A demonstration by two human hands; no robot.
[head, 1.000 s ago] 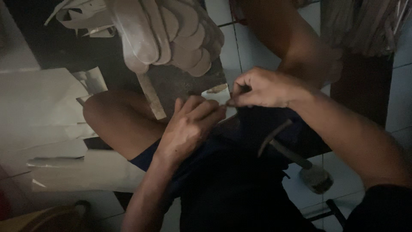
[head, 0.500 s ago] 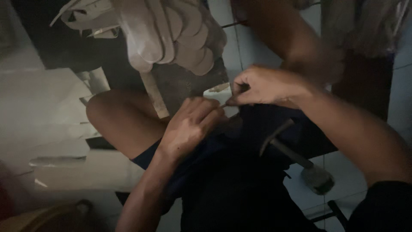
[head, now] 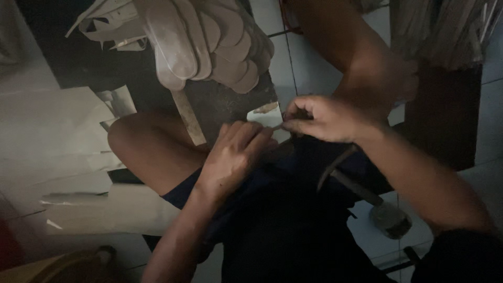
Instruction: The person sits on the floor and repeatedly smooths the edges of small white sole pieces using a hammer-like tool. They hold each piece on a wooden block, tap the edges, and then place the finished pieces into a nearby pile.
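Observation:
I sit on a tiled floor with my knees bent, in dim light. My left hand (head: 233, 154) rests palm down by my left knee, its fingers pressing on a small pale piece of material (head: 266, 114). My right hand (head: 322, 118) is pinched shut on the same piece at its right edge, fingertips touching those of the left hand. Whether it also holds a thin tool I cannot tell. A hammer (head: 367, 196) lies across my right thigh and the floor.
A stack of pale shoe insoles (head: 207, 44) lies fanned out ahead of me on a dark board. Large pale sheets (head: 57, 152) lie on the left. A wooden stick (head: 187, 118) stands by my left knee. White tiles (head: 306, 57) show ahead.
Both hands have stayed together on the small pale piece; the left hand's fingers have shifted slightly closer to the right hand. The hammer has not moved.

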